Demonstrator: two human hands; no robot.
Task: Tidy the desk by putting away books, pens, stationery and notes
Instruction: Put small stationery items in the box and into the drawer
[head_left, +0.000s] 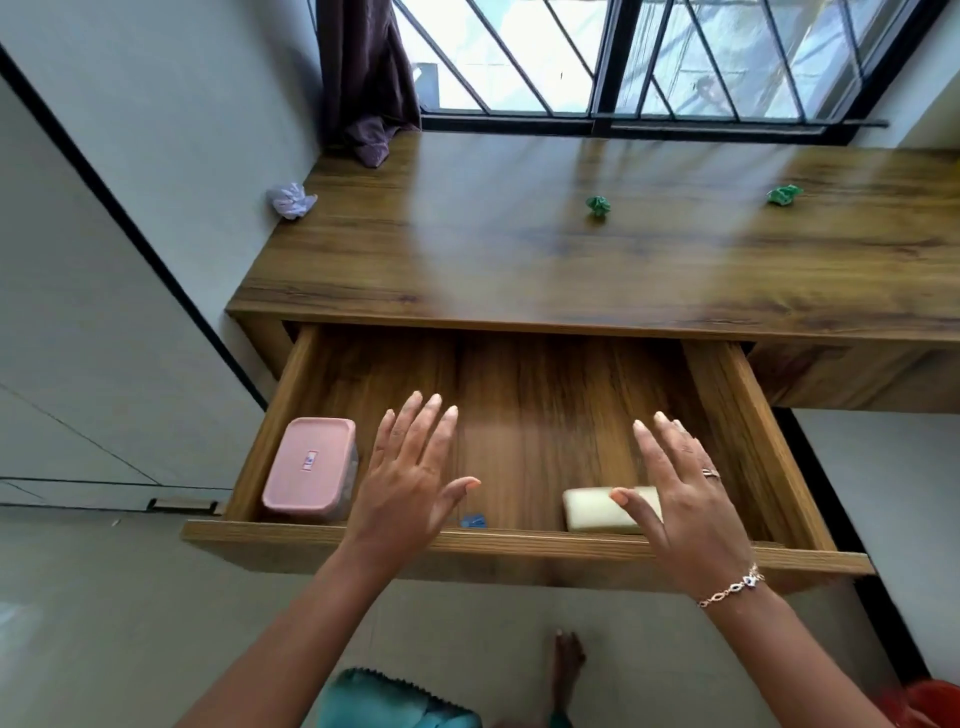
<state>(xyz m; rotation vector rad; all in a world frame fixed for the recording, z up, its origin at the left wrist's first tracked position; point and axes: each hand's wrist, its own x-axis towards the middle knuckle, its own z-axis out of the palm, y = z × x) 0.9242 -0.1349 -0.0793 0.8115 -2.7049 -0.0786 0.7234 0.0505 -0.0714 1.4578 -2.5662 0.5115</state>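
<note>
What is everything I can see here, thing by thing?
desk: one, brown wood, below the window
drawer: one, brown wood, pulled open under the desk top
box: one, pink, left end of drawer
block: one, cream, drawer front, partly hidden by the right thumb
small blue thing: one, drawer front, too small to identify
green paper balls: two, green, desk top
pale paper ball: one, whitish, desk's left edge
curtain: one, dark, left of window
left hand: one, open, over the drawer
right hand: one, open, ring and bracelet, over the drawer
</note>
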